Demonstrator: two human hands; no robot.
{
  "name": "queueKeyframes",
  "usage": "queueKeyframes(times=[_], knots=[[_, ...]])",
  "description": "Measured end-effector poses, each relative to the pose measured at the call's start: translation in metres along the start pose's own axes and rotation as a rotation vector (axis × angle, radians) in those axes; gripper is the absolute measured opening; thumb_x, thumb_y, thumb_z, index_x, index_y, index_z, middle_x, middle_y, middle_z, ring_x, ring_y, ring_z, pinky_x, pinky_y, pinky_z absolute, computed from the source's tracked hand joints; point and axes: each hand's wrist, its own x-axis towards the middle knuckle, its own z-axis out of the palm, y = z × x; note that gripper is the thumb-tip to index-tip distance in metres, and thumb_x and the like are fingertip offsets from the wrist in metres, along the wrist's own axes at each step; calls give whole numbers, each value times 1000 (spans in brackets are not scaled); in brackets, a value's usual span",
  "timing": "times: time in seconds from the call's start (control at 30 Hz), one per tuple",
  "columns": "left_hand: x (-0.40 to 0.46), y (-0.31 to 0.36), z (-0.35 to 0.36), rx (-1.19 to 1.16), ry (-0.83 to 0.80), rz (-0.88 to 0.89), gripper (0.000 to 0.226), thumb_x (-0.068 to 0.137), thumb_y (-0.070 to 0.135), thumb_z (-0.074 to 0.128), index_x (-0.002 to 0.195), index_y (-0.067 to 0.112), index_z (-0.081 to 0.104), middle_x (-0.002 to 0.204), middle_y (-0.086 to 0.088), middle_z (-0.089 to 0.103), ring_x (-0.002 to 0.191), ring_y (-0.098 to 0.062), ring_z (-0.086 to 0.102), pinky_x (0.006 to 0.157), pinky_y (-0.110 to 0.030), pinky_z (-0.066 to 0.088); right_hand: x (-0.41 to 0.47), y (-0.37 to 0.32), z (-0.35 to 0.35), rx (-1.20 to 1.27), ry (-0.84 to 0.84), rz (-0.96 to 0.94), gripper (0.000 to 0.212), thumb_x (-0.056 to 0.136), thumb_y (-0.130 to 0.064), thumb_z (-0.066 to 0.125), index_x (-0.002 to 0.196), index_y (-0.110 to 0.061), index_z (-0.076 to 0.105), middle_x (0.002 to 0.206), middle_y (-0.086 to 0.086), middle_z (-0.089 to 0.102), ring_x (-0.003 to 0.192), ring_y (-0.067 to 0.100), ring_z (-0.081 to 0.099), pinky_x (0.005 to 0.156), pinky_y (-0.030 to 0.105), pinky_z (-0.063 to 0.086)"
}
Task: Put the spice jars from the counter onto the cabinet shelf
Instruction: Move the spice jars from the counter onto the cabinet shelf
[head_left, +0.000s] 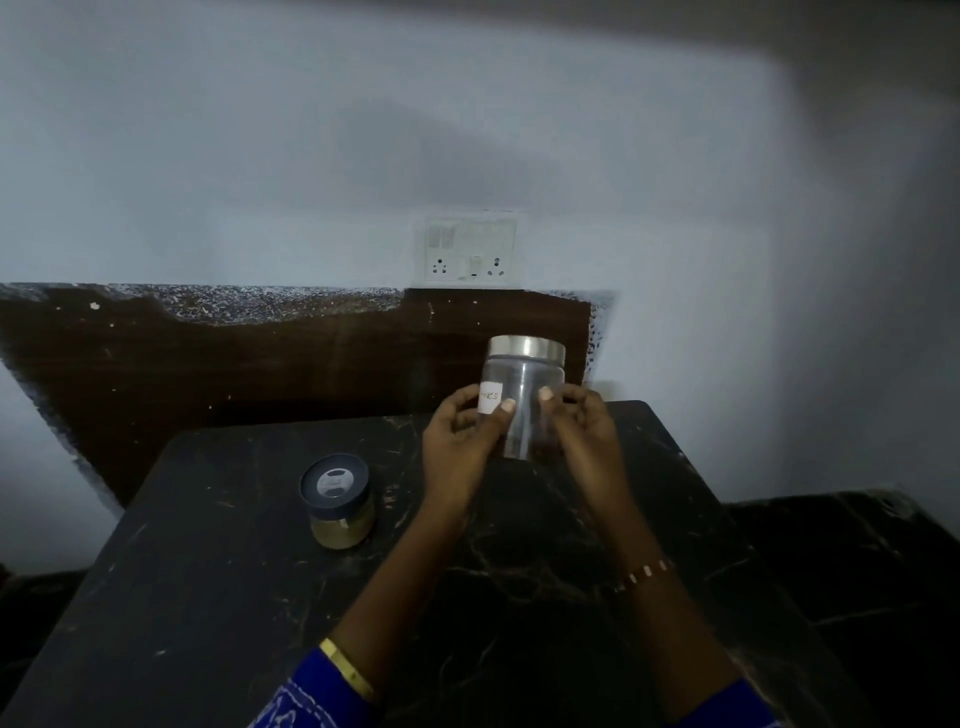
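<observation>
We see a dim, bluish picture: the wall (260, 156) is palest across the upper left and centre of the frame, with a broad soft shadow over its middle, and it falls to dark grey along the top edge and right side. The black counter (208, 597) in the lower half swallows most detail. Everything looks soft and smeared, and straight edges bow toward the corners.

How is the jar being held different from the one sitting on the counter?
The clear jar has a shiny metal lid; the small jar has a dark one. The clear jar is taller, bears a white label and looks nearly empty; the small jar holds yellowish powder. The left hand and right hand hold the clear jar up; the small jar rests untouched on the counter. Both are upright and lidded.
</observation>
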Motion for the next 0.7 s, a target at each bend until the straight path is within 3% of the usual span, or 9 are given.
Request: queueKeyframes(times=[0.07, 0.17, 0.27, 0.43, 0.7], knots=[[-1, 0, 4, 72, 24, 122, 31, 86, 20, 60, 117, 19, 57, 104, 4, 63, 93, -8, 64, 65, -14, 55, -2, 0, -3, 52, -39, 26, 33, 88, -28, 58, 119, -18, 52, 102, -1, 66, 93, 16, 67, 77, 31, 57], [-3, 3, 9, 94, 13, 200, 22, 91, 11, 52, 108, 21, 61, 112, -2, 63, 100, -11, 62, 72, -17, 56, -4, -1, -8, 155, -55, 24, 17, 90, -28, 54, 105, -24, 60, 96, -4, 69, 90, 11, 67, 77, 28, 56], [-6, 7, 11, 33, -9, 162, 27, 91, 10, 51, 117, 16, 55, 103, 4, 61, 96, -7, 60, 73, -17, 56, -6, -3, -6, 246, -67, 49, 16, 92, -25, 51, 103, -20, 61, 97, 0, 69, 94, 16, 65, 87, 37, 53], [-7, 9, 6, -101, -99, -28, 39, 91, 22, 51, 128, 11, 49, 112, -4, 64, 103, -15, 63, 83, -27, 55, -10, -4, 2, 233, -18, 53, 24, 93, -26, 48, 113, -16, 57, 113, 12, 64, 108, 28, 61, 93, 47, 49], [-6, 17, -4, -174, -148, -63, 37, 91, 21, 51, 127, 11, 50, 114, -8, 65, 108, -22, 63, 93, -40, 52, -16, -11, 8, 141, -45, -52, 21, 96, -20, 41, 106, -23, 59, 100, -1, 67, 94, 14, 65, 80, 31, 54]])
